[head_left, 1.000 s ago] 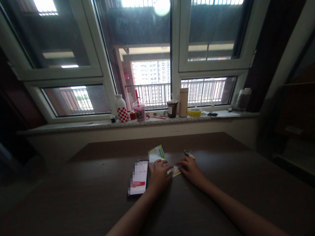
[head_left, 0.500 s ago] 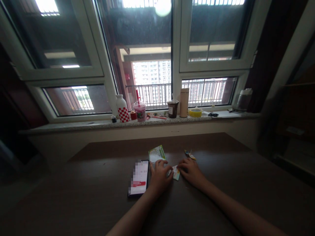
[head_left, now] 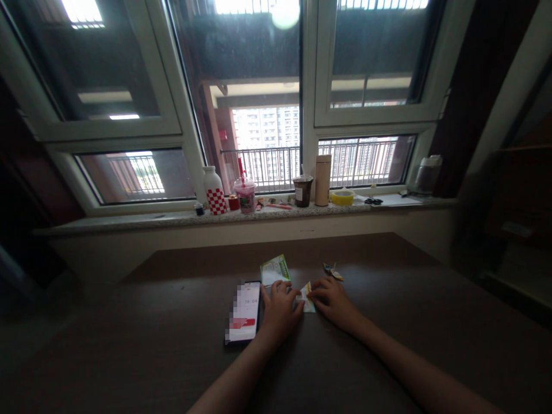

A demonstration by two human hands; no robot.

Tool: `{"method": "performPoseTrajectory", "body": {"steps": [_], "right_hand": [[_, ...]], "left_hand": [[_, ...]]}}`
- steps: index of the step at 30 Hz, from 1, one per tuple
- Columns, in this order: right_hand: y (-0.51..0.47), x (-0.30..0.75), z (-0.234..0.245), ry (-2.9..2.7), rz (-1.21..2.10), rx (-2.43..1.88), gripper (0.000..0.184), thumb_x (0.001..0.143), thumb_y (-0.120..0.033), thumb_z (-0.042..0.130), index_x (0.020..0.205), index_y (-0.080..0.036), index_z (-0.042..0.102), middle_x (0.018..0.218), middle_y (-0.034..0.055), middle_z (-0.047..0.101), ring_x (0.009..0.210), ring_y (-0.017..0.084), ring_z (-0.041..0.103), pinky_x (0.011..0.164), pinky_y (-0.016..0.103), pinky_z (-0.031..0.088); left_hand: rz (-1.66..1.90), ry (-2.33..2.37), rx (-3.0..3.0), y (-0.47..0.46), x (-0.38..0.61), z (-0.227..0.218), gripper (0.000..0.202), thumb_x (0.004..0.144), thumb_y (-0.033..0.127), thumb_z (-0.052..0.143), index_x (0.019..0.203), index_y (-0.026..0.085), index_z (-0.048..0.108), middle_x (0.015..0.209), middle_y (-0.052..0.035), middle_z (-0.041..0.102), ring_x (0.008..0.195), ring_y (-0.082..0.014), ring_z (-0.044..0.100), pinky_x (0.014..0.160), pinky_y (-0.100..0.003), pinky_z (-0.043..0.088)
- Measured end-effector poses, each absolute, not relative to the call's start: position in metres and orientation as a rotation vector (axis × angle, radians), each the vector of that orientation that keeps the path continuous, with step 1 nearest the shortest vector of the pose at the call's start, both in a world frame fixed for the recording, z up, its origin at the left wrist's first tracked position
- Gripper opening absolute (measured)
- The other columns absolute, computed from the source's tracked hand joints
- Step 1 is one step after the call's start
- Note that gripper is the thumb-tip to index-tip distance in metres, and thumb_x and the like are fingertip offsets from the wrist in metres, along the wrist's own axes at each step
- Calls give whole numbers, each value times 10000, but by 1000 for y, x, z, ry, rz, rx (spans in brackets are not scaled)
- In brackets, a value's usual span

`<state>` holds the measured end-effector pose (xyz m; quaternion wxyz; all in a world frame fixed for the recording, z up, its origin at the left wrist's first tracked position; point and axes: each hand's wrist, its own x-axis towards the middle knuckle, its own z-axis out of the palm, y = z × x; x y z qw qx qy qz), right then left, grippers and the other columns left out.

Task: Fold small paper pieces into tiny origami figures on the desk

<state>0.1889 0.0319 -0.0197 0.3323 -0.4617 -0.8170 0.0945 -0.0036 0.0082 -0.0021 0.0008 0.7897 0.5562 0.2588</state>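
Note:
Both of my hands rest on a dark brown table and meet at a small piece of printed paper. My left hand pinches its left edge with curled fingers. My right hand pinches its right side, and the paper's top corner stands lifted off the table. A phone with a lit screen lies just left of my left hand. A green and white packet lies flat just beyond my left hand's fingers.
A small folded coloured paper piece lies beyond my right hand. On the stone windowsill stand a checked bottle, a pink cup, a dark cup, a tan flask, yellow tape and a kettle.
The small paper lay flatter and wider between my hands a second ago. Now it is narrower and partly lifted, and my hands have drawn slightly closer together.

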Motion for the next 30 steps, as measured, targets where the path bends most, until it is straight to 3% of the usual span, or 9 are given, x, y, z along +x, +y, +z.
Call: {"method": "performPoseTrajectory", "body": {"steps": [6,11,17,21,30], "right_hand": [[32,188,-23,-2073,182,-1350,193,857,-308,619,992,-337,754,1078,83,613,1087,274,497,968,473,400],[34,189,-27,-2084,194,-1364,225,855,-293,616,1033,-353,739,1140,84,590,1125,280,489,983,477,396],[33,190,-23,-2040,224,-1297,185,824,-275,634,965,-288,753,1152,77,624,1133,270,499,1017,480,370],[31,190,-19,-2089,272,-1221,126,812,-268,641,869,-266,752,1055,52,674,1083,250,526,1018,466,362],[31,192,-16,-2134,304,-1209,169,749,-262,693,912,-258,735,1025,47,691,1052,251,553,971,435,399]], "left_hand": [[810,1649,2453,8,-5,3,180,893,328,538,967,284,696,1256,-33,627,1281,-312,416,1089,-727,68],[763,1580,2468,8,-5,1,191,907,319,512,1011,299,670,1222,-18,659,1331,-294,387,1104,-721,15],[760,1624,2476,9,-5,1,234,901,322,522,1076,332,677,1172,-23,692,1290,-297,434,1082,-744,22],[764,1616,2520,8,-5,3,250,887,318,549,1096,365,678,1182,-18,684,1266,-316,438,1061,-765,17],[699,1650,2516,10,-6,-2,287,895,352,537,1155,385,651,1293,-22,617,1337,-345,358,1057,-772,62]]}}
